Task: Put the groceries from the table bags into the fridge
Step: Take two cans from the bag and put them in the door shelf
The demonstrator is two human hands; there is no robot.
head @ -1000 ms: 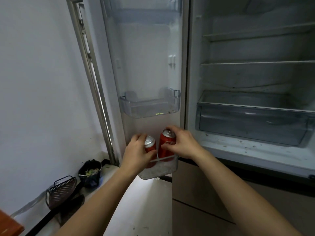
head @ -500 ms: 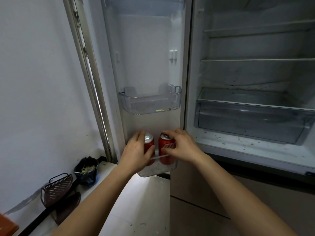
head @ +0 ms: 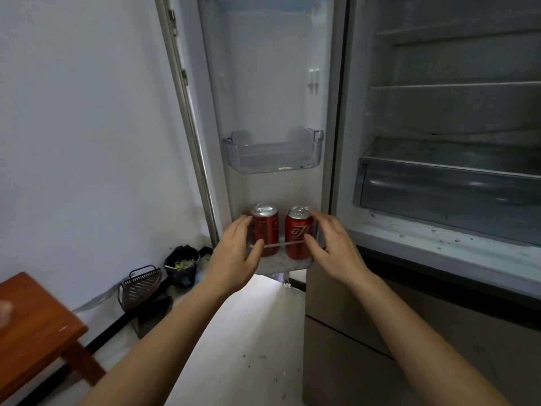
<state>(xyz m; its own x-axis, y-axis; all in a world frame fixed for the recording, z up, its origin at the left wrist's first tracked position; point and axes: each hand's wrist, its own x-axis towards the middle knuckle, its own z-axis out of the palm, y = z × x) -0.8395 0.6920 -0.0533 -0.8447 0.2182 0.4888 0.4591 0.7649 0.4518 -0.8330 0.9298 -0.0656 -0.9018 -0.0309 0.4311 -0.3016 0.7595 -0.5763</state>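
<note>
Standing upright side by side in the lowest door bin (head: 285, 263) of the open fridge door (head: 272, 92) are two red cola cans: the left can (head: 265, 230) and the right can (head: 299, 232), near each other but not touching, both behind the bin's thin front rail.

Left hand (head: 234, 256): at 9 o'clock of the left can, fingers spread and loose, thumb lying across the lower front of that can near the rail. The palm is off the can; the hand is not closed around it.

Right hand (head: 333, 247): at 3 o'clock of the right can, fingers spread and curved. The thumb tip lies against the can's lower right side and the upper fingertips reach its rim. Whether these points are true contact cannot be told, but the hand is unclenched and not wrapped round the can.

At 12 o'clock of the cans, a clear middle door bin (head: 273, 155) holds only a small yellow-green scrap. At 2 o'clock, the fridge interior (head: 456, 112) shows bare shelves and a clear crisper drawer (head: 448, 186); the ledge below it is speckled with debris.

At 8 o'clock on the floor against the wall: a black bag of scraps (head: 183, 266) and a dark corner basket (head: 140, 284). At 7 o'clock, a corner of a brown wooden table (head: 35, 326).
</note>
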